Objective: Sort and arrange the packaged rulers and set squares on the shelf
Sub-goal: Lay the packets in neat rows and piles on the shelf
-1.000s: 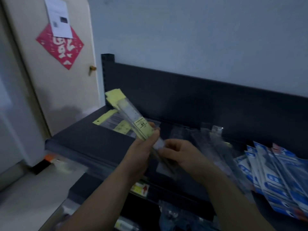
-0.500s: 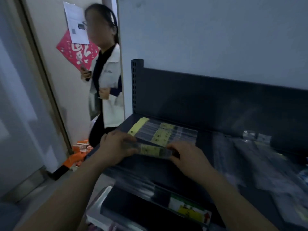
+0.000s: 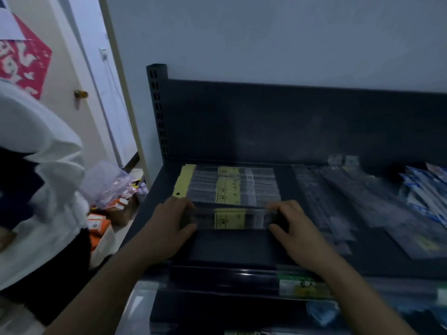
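Note:
A clear packaged ruler with a yellow label (image 3: 229, 218) lies crosswise on the dark shelf (image 3: 229, 247). My left hand (image 3: 169, 226) grips its left end and my right hand (image 3: 294, 228) grips its right end, thumbs toward me. Just behind it lies a row of several like rulers with yellow labels and a yellow header (image 3: 227, 187). To the right lie clear packets of rulers (image 3: 338, 201), running front to back, and blue-and-white packets (image 3: 425, 192) at the far right.
A person in a white coat (image 3: 41, 180) stands close at the left. Orange boxes and a plastic bag (image 3: 106, 209) lie on the floor by the shelf's left end. The shelf's back panel (image 3: 290, 122) rises behind; a price label (image 3: 302, 285) sits on the front rail.
The ruler went from upright in my hands to flat and crosswise on the shelf, in front of the yellow-labelled row. The person at the left has come much nearer.

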The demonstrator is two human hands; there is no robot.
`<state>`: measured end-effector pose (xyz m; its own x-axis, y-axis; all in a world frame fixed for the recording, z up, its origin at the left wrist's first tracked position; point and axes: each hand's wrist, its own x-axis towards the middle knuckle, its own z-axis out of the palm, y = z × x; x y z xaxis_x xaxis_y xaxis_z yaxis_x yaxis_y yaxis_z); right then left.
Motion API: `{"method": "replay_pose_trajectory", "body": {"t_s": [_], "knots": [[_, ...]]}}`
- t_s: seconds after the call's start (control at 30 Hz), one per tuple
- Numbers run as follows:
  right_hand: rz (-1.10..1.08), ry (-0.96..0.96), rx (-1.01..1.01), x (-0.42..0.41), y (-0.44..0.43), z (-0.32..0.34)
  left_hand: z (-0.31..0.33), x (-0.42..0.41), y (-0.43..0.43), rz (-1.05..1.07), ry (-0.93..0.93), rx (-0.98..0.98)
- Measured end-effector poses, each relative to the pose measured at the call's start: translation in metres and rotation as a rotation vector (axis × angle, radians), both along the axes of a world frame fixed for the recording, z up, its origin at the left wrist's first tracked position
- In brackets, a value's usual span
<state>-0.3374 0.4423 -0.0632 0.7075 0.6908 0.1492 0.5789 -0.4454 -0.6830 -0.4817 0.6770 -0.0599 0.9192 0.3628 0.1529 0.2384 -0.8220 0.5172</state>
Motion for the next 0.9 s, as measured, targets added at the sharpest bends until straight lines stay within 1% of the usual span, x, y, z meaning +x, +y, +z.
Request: {"method": "replay_pose_trajectory", "body": {"t_s": [0.07,0.13,0.17,0.2,0.23,0.27,0.3,0.33,0.4,0.57,0.67,0.73,0.8,0.9], "knots": [[-0.019,-0.034,-0.008,0.004,0.001,0.004,0.004,0.004,0.003,-0.005,0.011,-0.04],[-0.032,-0.043,-0.002,0.014,0.006,0.01,0.01,0.015,0.007,0.034,-0.009,-0.076],[-0.032,-0.041,-0.007,0.02,0.012,0.015,0.012,0.021,0.01,0.057,-0.023,-0.062],[-0.038,-0.071,-0.04,0.026,0.018,0.018,0.014,0.028,0.013,0.081,-0.012,0.01],[-0.042,-0.144,-0.101,0.031,0.025,0.015,0.013,0.034,0.014,0.102,0.042,0.147],[-0.047,-0.227,-0.202,0.034,0.03,0.011,0.012,0.036,0.013,0.106,0.149,0.295],[-0.028,-0.293,-0.308,0.034,0.034,0.006,0.008,0.036,0.011,0.085,0.26,0.397],[0.017,-0.295,-0.388,0.03,0.034,0.002,0.004,0.035,0.008,0.048,0.347,0.431],[0.119,-0.205,-0.475,0.021,0.03,-0.006,-0.005,0.029,0.002,-0.015,0.446,0.404],[0.192,-0.141,-0.528,0.012,0.015,-0.007,-0.006,0.01,-0.004,-0.06,0.507,0.309],[0.233,-0.139,-0.556,0.007,0.01,-0.003,0.001,0.001,-0.005,-0.088,0.521,0.251],[0.237,-0.112,-0.529,0.006,0.007,-0.001,0.0,-0.004,-0.004,-0.067,0.52,0.227],[0.251,-0.103,-0.543,0.005,0.004,0.001,0.0,-0.008,-0.005,-0.031,0.489,0.228],[0.245,-0.021,-0.512,-0.001,0.0,0.003,-0.001,-0.014,-0.005,0.003,0.44,0.216]]}}
